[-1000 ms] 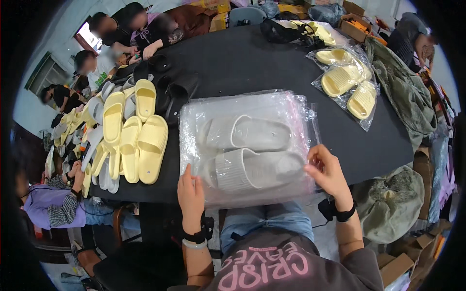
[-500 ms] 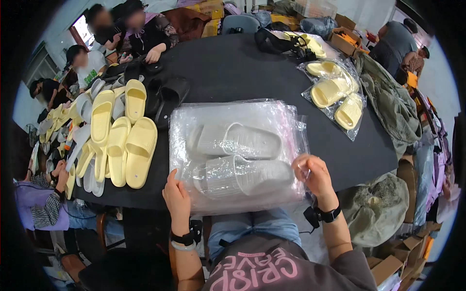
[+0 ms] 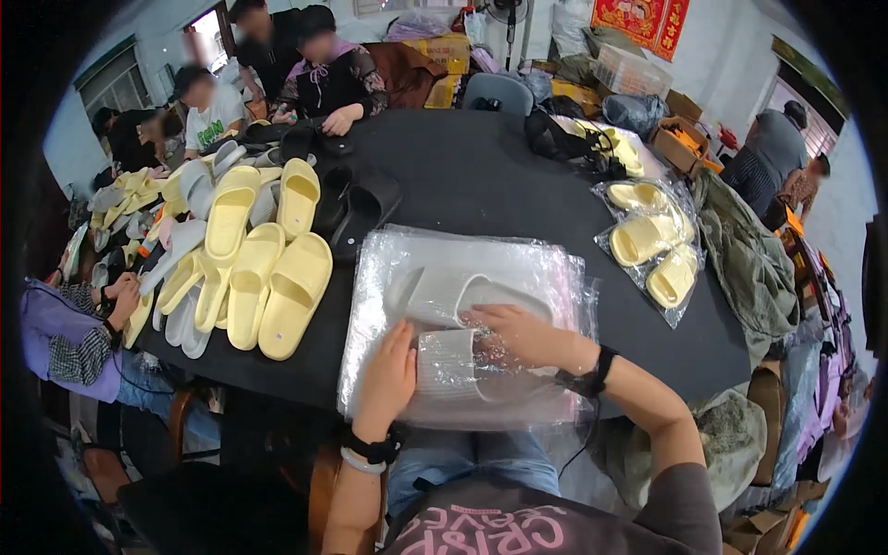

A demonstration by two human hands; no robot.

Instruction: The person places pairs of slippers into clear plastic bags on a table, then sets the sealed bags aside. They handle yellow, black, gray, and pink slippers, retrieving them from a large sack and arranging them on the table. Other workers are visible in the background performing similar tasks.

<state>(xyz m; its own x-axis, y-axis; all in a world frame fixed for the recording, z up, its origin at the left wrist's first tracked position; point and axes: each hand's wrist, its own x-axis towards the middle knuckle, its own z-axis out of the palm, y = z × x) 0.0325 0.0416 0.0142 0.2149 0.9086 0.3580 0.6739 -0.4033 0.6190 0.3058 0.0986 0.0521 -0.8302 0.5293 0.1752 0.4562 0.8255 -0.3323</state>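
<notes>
Two light grey slides lie side by side under clear plastic at the table's near edge: the farther slide (image 3: pixel 437 294) and the nearer slide (image 3: pixel 446 366). Beneath them is a stack of clear plastic bags (image 3: pixel 372 277). My left hand (image 3: pixel 388 368) rests on the plastic at the left of the nearer slide, its fingers stretched out. Over the foot openings of both slides my right hand (image 3: pixel 513 335) lies with fingers spread, pressing on the plastic. Both palms face down, and part of each slide is hidden under my right hand.
Yellow slides (image 3: pixel 294 296) are heaped at the left of the black table (image 3: pixel 481 176), beside black slides (image 3: pixel 368 213). Bagged yellow slides (image 3: pixel 643 239) lie at the right. A person in purple (image 3: pixel 79 333) sits at left; others stand across the table.
My right hand has let go of the bag's right edge and moved left onto the slides. My left hand has slid inward over the plastic. The view has tilted up.
</notes>
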